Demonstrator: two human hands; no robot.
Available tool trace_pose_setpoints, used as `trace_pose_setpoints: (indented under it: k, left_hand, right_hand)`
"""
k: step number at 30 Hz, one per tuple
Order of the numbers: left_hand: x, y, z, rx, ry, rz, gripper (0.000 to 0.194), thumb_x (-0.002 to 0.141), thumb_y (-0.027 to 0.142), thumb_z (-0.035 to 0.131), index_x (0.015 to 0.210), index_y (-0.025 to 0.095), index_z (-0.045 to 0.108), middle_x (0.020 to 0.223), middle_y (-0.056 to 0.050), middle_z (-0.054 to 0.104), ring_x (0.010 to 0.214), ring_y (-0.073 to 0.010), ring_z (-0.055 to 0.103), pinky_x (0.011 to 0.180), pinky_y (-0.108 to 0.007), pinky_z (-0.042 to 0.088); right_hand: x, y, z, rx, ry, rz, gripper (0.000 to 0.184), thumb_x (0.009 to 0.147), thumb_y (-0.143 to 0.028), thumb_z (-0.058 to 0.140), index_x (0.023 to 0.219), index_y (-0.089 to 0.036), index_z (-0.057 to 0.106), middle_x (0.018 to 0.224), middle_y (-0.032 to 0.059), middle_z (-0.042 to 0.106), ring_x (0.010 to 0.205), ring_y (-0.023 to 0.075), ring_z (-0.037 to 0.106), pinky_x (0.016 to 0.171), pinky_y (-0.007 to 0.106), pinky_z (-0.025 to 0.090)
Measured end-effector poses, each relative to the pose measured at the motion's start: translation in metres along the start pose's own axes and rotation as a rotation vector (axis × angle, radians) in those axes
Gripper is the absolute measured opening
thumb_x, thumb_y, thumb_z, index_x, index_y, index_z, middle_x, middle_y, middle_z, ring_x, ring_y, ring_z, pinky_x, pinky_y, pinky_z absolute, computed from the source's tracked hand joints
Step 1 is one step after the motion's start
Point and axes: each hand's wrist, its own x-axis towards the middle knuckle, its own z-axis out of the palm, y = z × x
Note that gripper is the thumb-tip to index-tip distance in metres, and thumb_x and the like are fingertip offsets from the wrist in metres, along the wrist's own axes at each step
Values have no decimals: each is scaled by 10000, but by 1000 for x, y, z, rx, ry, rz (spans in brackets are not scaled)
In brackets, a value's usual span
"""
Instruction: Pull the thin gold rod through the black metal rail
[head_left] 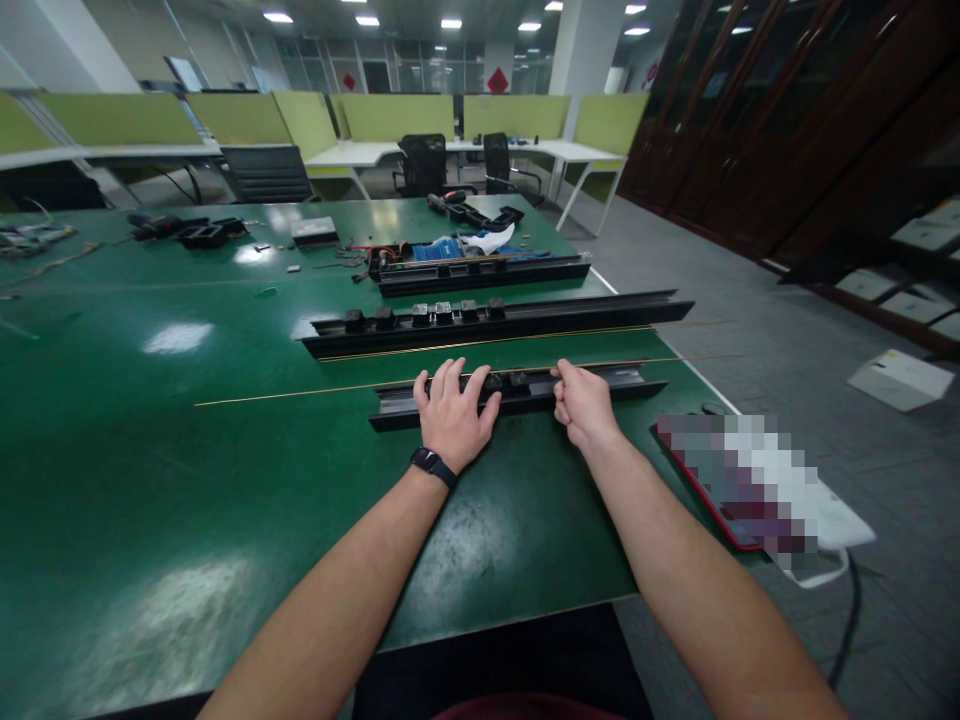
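A short black channel-shaped rail (pixel 525 402) lies across the green table before me, with small black blocks (pixel 517 381) in its groove. My left hand (pixel 456 415) rests over the rail's left part, fingers spread across it and thumb beside the blocks. My right hand (pixel 585 400) is closed in a pinch at the rail's right part; what sits between its fingertips is hidden. A thin gold-coloured strip (pixel 300 392) runs along the rail's far side, past both hands, and sticks out well beyond its left end.
Behind lies a longer black rail (pixel 585 318) with several small blocks on top, and a third rail (pixel 487 277) beside blue parts. A red-edged device (pixel 701 490), partly blurred out, lies at the right table edge. Tools and cables (pixel 187 230) sit at the far left.
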Motion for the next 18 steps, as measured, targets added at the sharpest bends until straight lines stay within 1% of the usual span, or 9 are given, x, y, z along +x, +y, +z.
trace_pose_setpoints:
  k: [5, 8, 13, 18]
  left_hand:
    - [0, 0, 1, -4, -1, -2, 411, 991, 491, 549, 1350, 312, 639, 1484, -123, 577, 1431, -326, 469, 1237, -594, 186]
    - [0, 0, 0, -8, 0, -4, 411, 993, 493, 546, 1348, 309, 641, 1484, -125, 576, 1431, -325, 470, 1237, -593, 183]
    - [0, 0, -1, -22, -5, -10, 402, 990, 482, 550, 1342, 312, 646, 1486, -121, 574, 1435, -327, 465, 1240, -591, 180]
    - [0, 1, -2, -15, -8, -10, 403, 993, 484, 545, 1347, 314, 639, 1487, -120, 574, 1441, -319, 458, 1241, -589, 177]
  right_hand:
    - [0, 1, -1, -10, -19, -6, 274, 955, -404, 667, 848, -155, 629, 451, -67, 475, 241, 46, 291, 255, 170, 165]
    - [1, 2, -1, -14, -27, -6, 256, 940, -385, 684, 843, -155, 631, 454, -69, 477, 242, 44, 293, 254, 169, 166]
    - [1, 1, 1, -2, -7, -9, 208, 950, -328, 645, 834, -156, 621, 455, -69, 475, 242, 47, 289, 255, 171, 166]
    - [1, 0, 1, 11, 19, -4, 193, 947, -328, 639, 844, -168, 605, 454, -75, 474, 244, 48, 283, 254, 169, 172]
